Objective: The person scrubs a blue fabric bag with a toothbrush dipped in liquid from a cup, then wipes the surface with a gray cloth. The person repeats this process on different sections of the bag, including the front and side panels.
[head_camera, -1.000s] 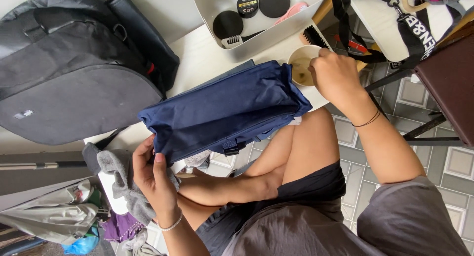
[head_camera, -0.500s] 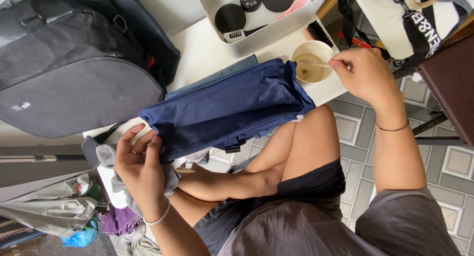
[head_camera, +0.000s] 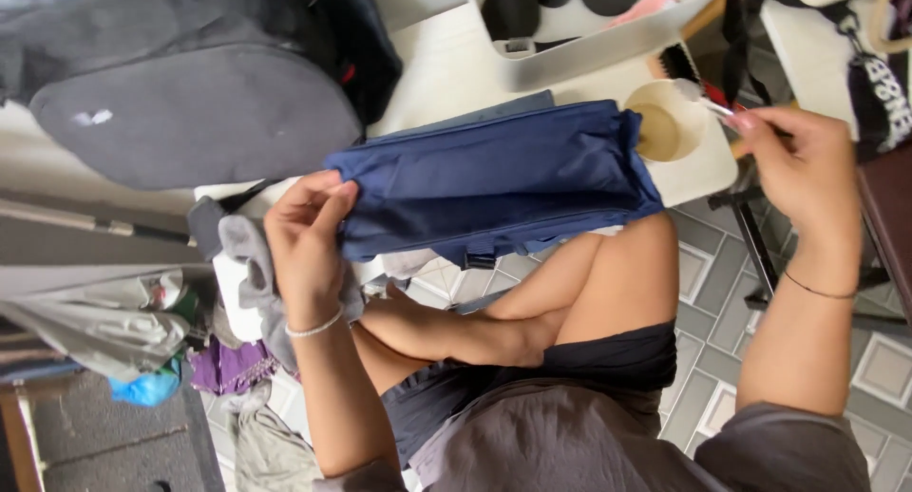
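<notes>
Both hands are busy and well apart. At nine o'clock of the picture's middle the left hand [head_camera: 306, 240] pinches one end of a navy blue fabric bag [head_camera: 494, 180] between thumb and fingers, with a grey cloth [head_camera: 255, 274] tucked against its palm. At two o'clock the right hand [head_camera: 803, 174] is closed on a small brush [head_camera: 708, 101], the handle held between the fingertips and the pale head poised over a round beige cup [head_camera: 668, 122] that holds brownish liquid.

The bag lies stretched across the white table [head_camera: 446, 69], its far end touching the cup's rim and its near edge hanging over the person's bare knee. At twelve o'clock from the bag sits a grey tray [head_camera: 579, 50] holding round black tins [head_camera: 511, 9]. A dark-bristled brush [head_camera: 676, 63] lies between the tray and the cup. At ten o'clock a large dark grey duffel bag [head_camera: 190, 103] fills the table's end. A purple cloth [head_camera: 228, 369] and a blue plastic bag [head_camera: 147, 387] lie low at eight o'clock. Grey floor tiles [head_camera: 703, 293] show beneath the right forearm.
</notes>
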